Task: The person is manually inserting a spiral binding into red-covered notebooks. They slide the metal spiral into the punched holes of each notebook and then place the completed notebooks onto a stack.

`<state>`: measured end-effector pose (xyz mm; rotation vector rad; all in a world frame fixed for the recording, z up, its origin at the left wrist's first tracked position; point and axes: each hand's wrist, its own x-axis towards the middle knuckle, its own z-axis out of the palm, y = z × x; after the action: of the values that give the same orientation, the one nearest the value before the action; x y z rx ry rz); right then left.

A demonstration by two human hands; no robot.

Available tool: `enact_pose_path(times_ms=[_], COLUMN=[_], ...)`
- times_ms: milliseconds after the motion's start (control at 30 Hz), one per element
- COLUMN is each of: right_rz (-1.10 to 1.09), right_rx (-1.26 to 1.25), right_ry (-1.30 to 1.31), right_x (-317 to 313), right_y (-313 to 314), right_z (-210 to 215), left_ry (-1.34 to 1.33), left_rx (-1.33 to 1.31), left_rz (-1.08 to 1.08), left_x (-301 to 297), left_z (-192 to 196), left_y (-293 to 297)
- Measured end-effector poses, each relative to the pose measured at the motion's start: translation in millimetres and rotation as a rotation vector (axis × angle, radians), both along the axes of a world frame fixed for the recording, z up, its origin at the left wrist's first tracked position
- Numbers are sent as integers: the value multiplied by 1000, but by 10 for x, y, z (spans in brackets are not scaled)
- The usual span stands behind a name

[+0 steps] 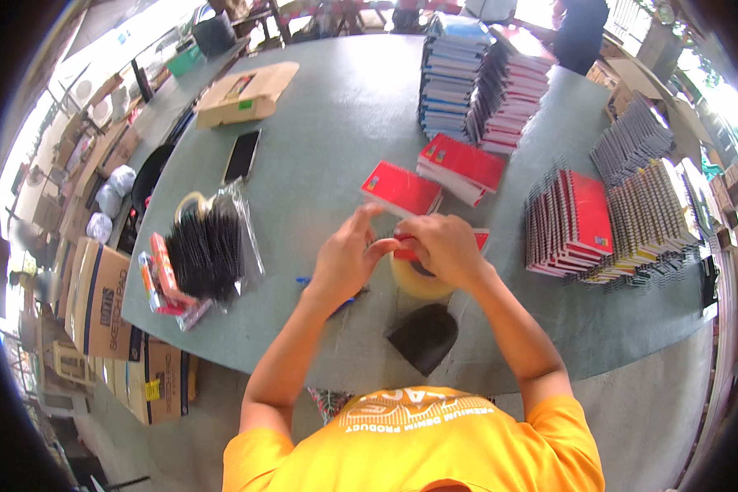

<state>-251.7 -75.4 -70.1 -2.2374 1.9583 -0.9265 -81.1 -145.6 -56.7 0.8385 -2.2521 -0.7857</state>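
My left hand (344, 256) and my right hand (444, 248) meet above the middle of the table, fingertips pinched close together. Whatever they pinch is too small and blurred to name. Just beyond the fingers lies a red-covered notebook (403, 187), with a small stack of red notebooks (461, 168) to its right. Part of another red notebook (480, 238) shows behind my right hand. Below that hand sits a wide roll of clear yellowish tape (418, 284), partly covered by it. Closer to me is a flat black pointed piece (423, 338). A blue pen (343, 307) is half hidden behind my left wrist.
Tall notebook stacks (451, 78) stand at the back. Spiral notebooks with red covers (572, 217) and other spiral stacks (644, 217) fill the right side. Leftward lie black spiral coils (205, 254) in plastic, a phone (242, 156) and an open cardboard box (250, 94).
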Motion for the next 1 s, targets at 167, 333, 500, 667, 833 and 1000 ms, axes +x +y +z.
enact_pose_path(times_ms=[167,333,500,667,833,1000], right_rz=[27,48,42,-111,-91,-12], right_rx=[-127,-81,-113,157,261,131], right_ry=[-87,-167,-126,-111,-1138,-1309], right_x=[54,84,53,-49,-530,-418], right_y=[-121,-47,-18,177,572,466], right_z=[-25,38,29,151,-149,-391], left_ry=[-46,-151,-211,-251,251,94], left_rx=[-139,-175,-445,45,-145,-151], left_rz=[-32,-85,-147,-304,209,56], left_x=[139,187,74,202,266,427], left_z=[28,-8,-294,-708,128,94], left_y=[-174,-246,390,921,298,111])
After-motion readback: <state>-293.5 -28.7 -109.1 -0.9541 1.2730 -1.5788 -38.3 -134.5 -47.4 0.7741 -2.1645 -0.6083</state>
